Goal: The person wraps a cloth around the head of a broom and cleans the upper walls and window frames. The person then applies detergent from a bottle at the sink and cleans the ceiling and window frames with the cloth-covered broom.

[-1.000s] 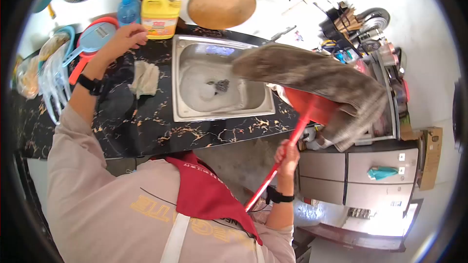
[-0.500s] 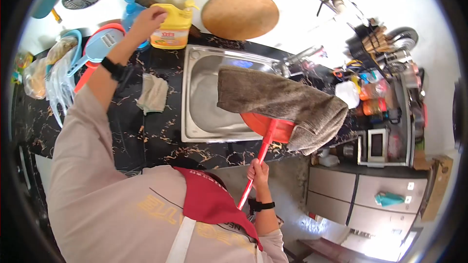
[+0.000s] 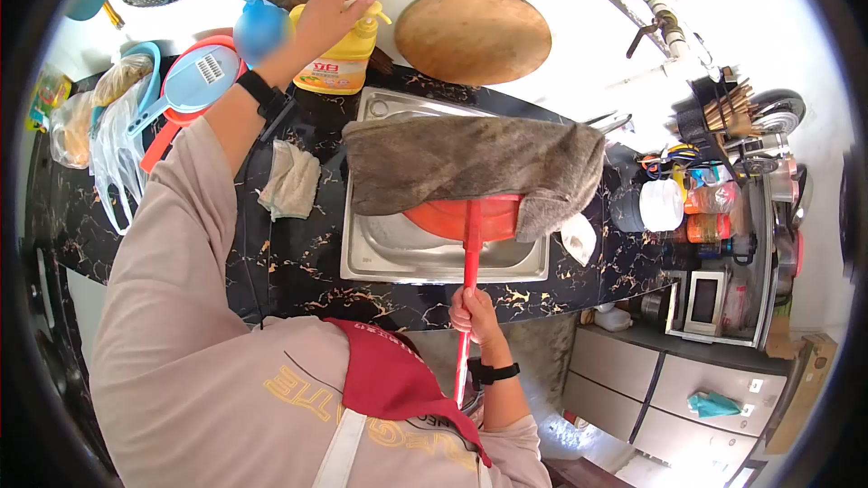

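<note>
My right hand (image 3: 474,314) is closed around the red handle of a mop (image 3: 471,258). A grey-brown cloth (image 3: 452,163) lies draped over the mop's red head, above the steel sink (image 3: 356,248), and covers much of the basin. My left hand (image 3: 333,23) is at the top of a yellow pump bottle of detergent (image 3: 336,74), its bent fingers close to the pump head with a gap between thumb and forefinger. I cannot tell whether they touch the pump. Left of that bottle stands a blue bottle (image 3: 258,29), partly behind my left hand and wrist.
On the black counter (image 3: 307,253) lies a beige rag (image 3: 291,179). A blue strainer (image 3: 197,77) and plastic bags (image 3: 122,140) lie at left. A round wooden board (image 3: 473,34) hangs on the wall. Jars (image 3: 708,228) and a utensil rack (image 3: 719,117) stand at right.
My left hand has moved right, to the detergent's pump head. The mop head and cloth have shifted left over the sink, and the handle is more upright in view.
</note>
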{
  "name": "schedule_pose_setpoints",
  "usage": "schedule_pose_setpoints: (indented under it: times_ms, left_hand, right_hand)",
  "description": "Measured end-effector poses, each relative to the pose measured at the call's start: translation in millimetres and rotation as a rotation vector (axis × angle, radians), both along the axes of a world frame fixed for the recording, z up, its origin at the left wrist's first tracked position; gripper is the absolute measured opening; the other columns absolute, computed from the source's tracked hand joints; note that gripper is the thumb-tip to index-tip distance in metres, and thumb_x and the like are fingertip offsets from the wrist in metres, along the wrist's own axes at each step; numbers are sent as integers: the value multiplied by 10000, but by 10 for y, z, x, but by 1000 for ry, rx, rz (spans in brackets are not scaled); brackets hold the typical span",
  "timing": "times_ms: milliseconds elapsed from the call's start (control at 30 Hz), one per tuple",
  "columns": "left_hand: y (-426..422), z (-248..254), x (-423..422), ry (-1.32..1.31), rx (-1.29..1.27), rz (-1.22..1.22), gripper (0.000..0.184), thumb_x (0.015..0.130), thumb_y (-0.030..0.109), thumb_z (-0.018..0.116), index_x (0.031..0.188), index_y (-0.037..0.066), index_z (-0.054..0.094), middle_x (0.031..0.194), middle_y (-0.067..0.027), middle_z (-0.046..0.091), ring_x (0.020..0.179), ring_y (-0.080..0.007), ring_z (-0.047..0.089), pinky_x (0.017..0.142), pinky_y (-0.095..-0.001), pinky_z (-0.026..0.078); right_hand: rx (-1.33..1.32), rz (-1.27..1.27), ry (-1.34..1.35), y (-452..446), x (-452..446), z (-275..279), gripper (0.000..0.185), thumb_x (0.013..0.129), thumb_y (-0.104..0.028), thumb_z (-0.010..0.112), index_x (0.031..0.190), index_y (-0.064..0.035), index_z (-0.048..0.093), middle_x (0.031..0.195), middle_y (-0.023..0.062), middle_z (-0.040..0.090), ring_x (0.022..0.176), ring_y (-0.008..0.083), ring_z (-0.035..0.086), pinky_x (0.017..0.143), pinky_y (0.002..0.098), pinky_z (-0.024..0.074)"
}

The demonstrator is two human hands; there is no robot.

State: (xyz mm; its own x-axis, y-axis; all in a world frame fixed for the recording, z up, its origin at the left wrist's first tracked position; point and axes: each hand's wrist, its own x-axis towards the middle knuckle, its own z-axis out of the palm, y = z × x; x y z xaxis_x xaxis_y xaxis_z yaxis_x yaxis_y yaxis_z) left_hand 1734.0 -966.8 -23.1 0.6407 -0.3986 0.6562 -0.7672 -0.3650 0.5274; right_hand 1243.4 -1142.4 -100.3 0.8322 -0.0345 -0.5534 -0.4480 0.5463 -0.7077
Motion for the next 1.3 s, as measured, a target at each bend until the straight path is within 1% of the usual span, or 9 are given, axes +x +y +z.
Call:
schedule_pose_setpoints:
  times_ms: [200,433,500,733,833,933,1033,1200,1300]
  left_hand:
    - [-45,-59,26,233,-57,-71,291,837,297,591,974,51,664,948,-92,654,874,-191,597,769,-272,448]
    - [-14,12,-18,195,-22,-2,329,817,347,603,960,60,672,914,-102,661,846,-196,607,772,-287,451]
    - [-8,47,-22,338,-33,-32,339,804,369,609,946,70,680,902,-105,662,841,-201,606,772,-298,451]
    - [-15,72,-33,383,-15,25,296,787,350,626,875,76,695,842,-102,658,794,-214,594,737,-308,446]
    - [-33,-23,39,283,-18,-10,275,782,336,632,853,79,697,815,-93,655,798,-216,585,734,-311,443]
    - [-39,-30,66,190,-76,-21,291,761,344,637,828,67,698,754,-114,662,677,-252,620,662,-317,475]
    - [-50,-65,54,208,-75,-21,272,762,337,631,831,84,702,756,-113,660,790,-268,620,713,-340,477]
    - [-73,-79,49,37,155,50,248,787,328,597,857,116,704,818,-127,655,1008,-322,553,836,-396,446]
    - [-62,-122,77,-74,81,16,248,806,313,591,900,107,693,857,-109,659,963,-283,578,817,-360,453]
  right_hand:
    - [-5,111,44,-104,488,47,369,910,-390,485,702,-93,418,507,-64,285,387,34,231,339,186,169]
    - [8,265,140,-190,1027,-56,360,923,-377,462,698,-101,410,507,-68,292,386,28,241,329,184,181]
    - [43,345,136,-202,1124,-99,363,920,-383,465,695,-104,403,507,-72,288,385,26,240,329,183,181]
    - [20,443,188,-145,1389,-122,349,903,-380,505,693,-119,410,513,-81,298,393,19,238,340,179,174]
    - [40,480,183,-145,1562,-140,339,901,-377,513,690,-133,410,519,-86,307,401,14,234,348,177,170]
    - [77,511,183,-167,1658,-162,342,901,-383,510,691,-131,415,520,-87,305,405,13,235,351,177,166]
    - [103,511,208,-175,1668,-175,348,900,-389,507,689,-128,416,518,-86,300,403,13,234,350,176,164]
    - [110,484,192,-96,1627,-175,353,899,-391,506,689,-123,416,512,-80,295,396,15,233,346,177,163]
    - [83,484,173,-92,1600,-174,376,911,-403,474,689,-104,420,508,-69,298,398,25,236,343,180,176]
